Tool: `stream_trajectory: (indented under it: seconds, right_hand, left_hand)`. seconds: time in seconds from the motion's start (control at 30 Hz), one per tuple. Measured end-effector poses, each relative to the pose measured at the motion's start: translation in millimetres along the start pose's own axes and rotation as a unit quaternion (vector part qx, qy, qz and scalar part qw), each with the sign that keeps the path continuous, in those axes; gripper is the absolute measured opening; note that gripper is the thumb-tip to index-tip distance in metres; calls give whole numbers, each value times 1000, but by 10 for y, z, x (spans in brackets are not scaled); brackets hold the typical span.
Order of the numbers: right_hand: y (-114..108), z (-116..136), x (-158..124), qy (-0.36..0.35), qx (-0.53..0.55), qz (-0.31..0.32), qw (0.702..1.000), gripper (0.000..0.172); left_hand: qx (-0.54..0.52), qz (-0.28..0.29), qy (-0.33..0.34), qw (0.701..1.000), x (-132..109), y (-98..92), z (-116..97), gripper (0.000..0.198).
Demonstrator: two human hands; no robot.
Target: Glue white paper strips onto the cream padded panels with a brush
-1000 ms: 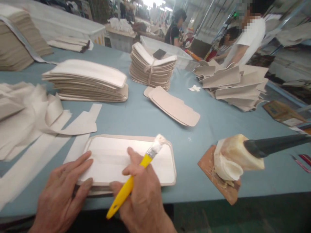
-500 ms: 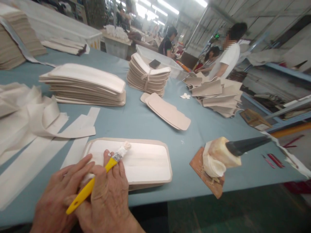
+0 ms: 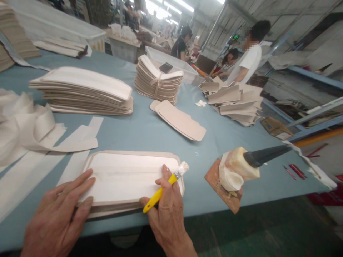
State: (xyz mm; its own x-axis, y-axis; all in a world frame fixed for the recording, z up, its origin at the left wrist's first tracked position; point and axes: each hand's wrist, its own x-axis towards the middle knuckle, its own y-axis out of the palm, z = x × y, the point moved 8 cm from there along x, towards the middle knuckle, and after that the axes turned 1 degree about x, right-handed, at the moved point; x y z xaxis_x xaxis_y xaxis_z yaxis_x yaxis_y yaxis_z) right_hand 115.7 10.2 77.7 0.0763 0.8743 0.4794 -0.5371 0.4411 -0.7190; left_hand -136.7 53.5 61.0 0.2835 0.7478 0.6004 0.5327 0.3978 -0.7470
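Blue-grey cloth-covered worktable (image 3: 150,132) in a busy workshop, stretching away under stacks of cut pieces. Lying at the near edge: a long rounded white panel (image 3: 125,175) on top of a short pile of like pieces. Pressing flat on that panel's near left corner: left hand (image 3: 57,214), fingers spread, gripping nothing. Closing around a yellow-handled glue brush (image 3: 163,189): right hand (image 3: 167,210), with the whitened bristles touching or hovering just over the panel's right end; contact hard to tell. Sitting just right of the panel: a glue-caked pot on a brown board (image 3: 230,178), dark handle sticking out to the right. Lying further back: a tall flat stack (image 3: 83,91), a tied bundle (image 3: 158,80), loose beige pieces (image 3: 179,119), white strips (image 3: 40,142) at left. Standing at the far side: other workers (image 3: 248,57). Risks, judged: bristles running off the panel's edge and smearing glue onto the cloth; panel sliding off its pile if the left palm eases; sleeve or wrist catching the pot's handle and tipping it.
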Motion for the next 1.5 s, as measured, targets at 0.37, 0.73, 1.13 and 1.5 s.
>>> stream_trajectory:
  seconds: [0.37,0.73,1.13,1.5]
  right_hand:
    - [-206,-448,-149,30,-7,-22,999,34]
    - [135,632,50,-102,42,17,994,35]
    - [-142,-33,-208,-97,-48,-8,994,19]
    - [-371,-418,-101,-16,-89,-82,993,32]
  left_hand:
    - [17,11,-8,1000,31,-31,-38,51]
    - [44,26,11,999,35,-35,-75,40]
    - [5,17,-14,1000,26,-69,-112,35]
    - [-1,22,-35,999,161,-139,-42,25]
